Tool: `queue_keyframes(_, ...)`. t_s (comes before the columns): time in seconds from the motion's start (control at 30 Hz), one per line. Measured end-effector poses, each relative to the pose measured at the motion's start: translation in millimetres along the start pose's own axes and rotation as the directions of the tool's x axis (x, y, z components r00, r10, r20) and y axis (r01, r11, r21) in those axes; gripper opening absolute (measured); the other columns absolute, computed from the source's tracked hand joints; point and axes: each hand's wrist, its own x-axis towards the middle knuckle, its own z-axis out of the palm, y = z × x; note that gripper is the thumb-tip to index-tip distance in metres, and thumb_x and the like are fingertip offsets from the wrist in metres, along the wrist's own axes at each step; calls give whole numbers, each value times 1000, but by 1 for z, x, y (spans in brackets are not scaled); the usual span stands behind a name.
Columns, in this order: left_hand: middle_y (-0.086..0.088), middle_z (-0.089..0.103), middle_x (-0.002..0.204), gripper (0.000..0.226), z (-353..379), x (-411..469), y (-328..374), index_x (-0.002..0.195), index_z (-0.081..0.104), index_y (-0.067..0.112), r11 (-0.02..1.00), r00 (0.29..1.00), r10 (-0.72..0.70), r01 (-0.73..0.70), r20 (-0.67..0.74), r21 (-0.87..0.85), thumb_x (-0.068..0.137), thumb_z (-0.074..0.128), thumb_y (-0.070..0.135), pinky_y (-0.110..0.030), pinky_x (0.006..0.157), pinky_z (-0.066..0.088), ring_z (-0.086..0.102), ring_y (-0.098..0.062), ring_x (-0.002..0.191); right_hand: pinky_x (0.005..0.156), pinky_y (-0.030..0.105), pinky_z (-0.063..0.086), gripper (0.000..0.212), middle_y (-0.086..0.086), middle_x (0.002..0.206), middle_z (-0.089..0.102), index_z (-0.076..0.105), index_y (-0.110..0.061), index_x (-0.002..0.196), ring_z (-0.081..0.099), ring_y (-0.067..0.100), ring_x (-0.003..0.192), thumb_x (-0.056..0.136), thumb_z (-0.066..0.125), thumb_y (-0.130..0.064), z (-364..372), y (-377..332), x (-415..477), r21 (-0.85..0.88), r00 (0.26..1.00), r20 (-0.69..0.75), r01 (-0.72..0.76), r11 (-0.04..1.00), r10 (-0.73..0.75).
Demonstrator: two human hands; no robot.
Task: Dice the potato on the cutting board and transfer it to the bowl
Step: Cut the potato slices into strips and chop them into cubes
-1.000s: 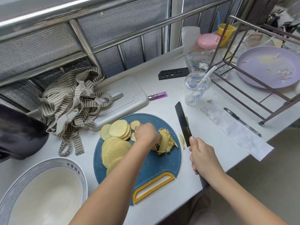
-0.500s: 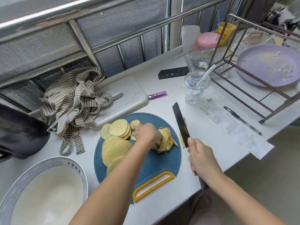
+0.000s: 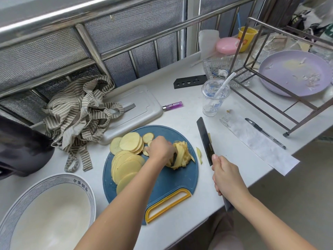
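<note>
**Two hands apart: left on the cut potato, right holding the knife off to the side**

Potato strips (image 3: pixel 182 156) sit in a loose pile on the cutting board (image 3: pixel 162 183), right under the left hand's fingertips. The left hand (image 3: pixel 160 148) comes in over the board with its fingers curled down onto the near-left edge of the pile, gripping it. Potato slices (image 3: pixel 126 163), round and uncut, lie fanned in overlapping stacks to the left of that hand, also on the board. One stray potato piece (image 3: pixel 198 152) lies off the board rim, between the two hands.

The right hand (image 3: pixel 225 175) is wrapped tight round the handle of the knife (image 3: pixel 205 139). The dark blade points away from the person, to the right of the board, not touching the potato. The hands are well apart.

The bowl (image 3: pixel 79 183), white with a patterned rim, is near-left of the left forearm, with no potato inside.

Beyond the left hand are a grey tray (image 3: pixel 142 103) and a striped cloth (image 3: pixel 81 112) partly over it. Beyond the knife tip are a purple lighter (image 3: pixel 173 106), a clear plastic cup (image 3: pixel 213 98) and a black sheath (image 3: pixel 191 82). Right of the right hand are a paper strip (image 3: pixel 257 141) and a pen (image 3: pixel 264 132). Farther right is a metal rack (image 3: pixel 270 87), with a purple plate (image 3: pixel 292 73) behind its bars.
</note>
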Motion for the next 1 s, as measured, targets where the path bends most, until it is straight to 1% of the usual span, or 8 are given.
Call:
queue_keyframes(0.27,-2,66,83,10,-30,-7,-14,92,61,12,887,984,65,-134,-167,-442,84,66,13,-32,65,54,64,-20,76,42,32,42,45,11,64,48,48,-5,81,44,24,53,103,30,-41,3,-2,-2,-16,999,30,22,1000,-21)
queue_keyframes(0.37,-8,71,75,5,-43,-15,-24,85,65,7,979,995,97,-99,-20,-177,81,64,10,-38,70,59,68,-24,71,43,33,42,46,11,63,48,48,-3,82,44,24,52,103,30,-41,0,-3,-1,-21,999,29,35,999,-35)
queue_keyframes(0.47,-7,68,71,3,-44,-30,-31,79,65,7,973,977,76,-117,200,199,77,64,5,-27,51,49,60,-19,62,45,36,42,49,11,62,48,48,0,84,43,23,51,102,30,-42,-4,-2,2,-43,998,25,51,998,-50)
queue_keyframes(0.6,-7,66,106,22,-41,-30,-23,111,60,7,852,967,250,-248,58,461,89,57,12,-30,69,49,62,-24,94,44,35,42,50,11,60,48,48,0,83,43,23,49,102,30,-42,-12,-2,5,-57,998,9,62,996,-62)
queue_keyframes(0.7,-2,62,111,23,-39,-26,6,114,61,16,761,836,548,-507,18,404,92,57,19,-33,83,48,56,-22,105,42,34,41,49,11,61,48,47,1,83,43,24,50,102,30,-42,-20,-1,8,-46,999,-6,51,998,-51)
queue_keyframes(0.77,0,61,113,24,-27,-24,31,115,63,19,611,692,695,-711,195,348,91,59,22,-34,84,47,52,-20,108,42,34,42,48,11,62,49,48,-2,82,45,24,51,103,30,-41,-26,1,11,-67,998,-15,54,996,-55)
queue_keyframes(0.87,-1,60,114,30,2,-17,55,118,62,19,402,532,689,-845,492,352,88,63,25,-34,82,46,48,-22,110,51,42,46,47,10,61,50,49,-4,81,46,25,53,102,30,-42,-36,6,14,-87,997,-41,60,994,-64)
queue_keyframes(1.0,-3,60,117,33,24,-3,68,117,61,17,324,501,601,-865,622,383,85,67,23,-30,82,41,50,-23,110,42,37,42,49,13,62,48,48,0,82,42,25,51,102,31,-42,-49,14,19,-53,997,-57,40,998,-43)
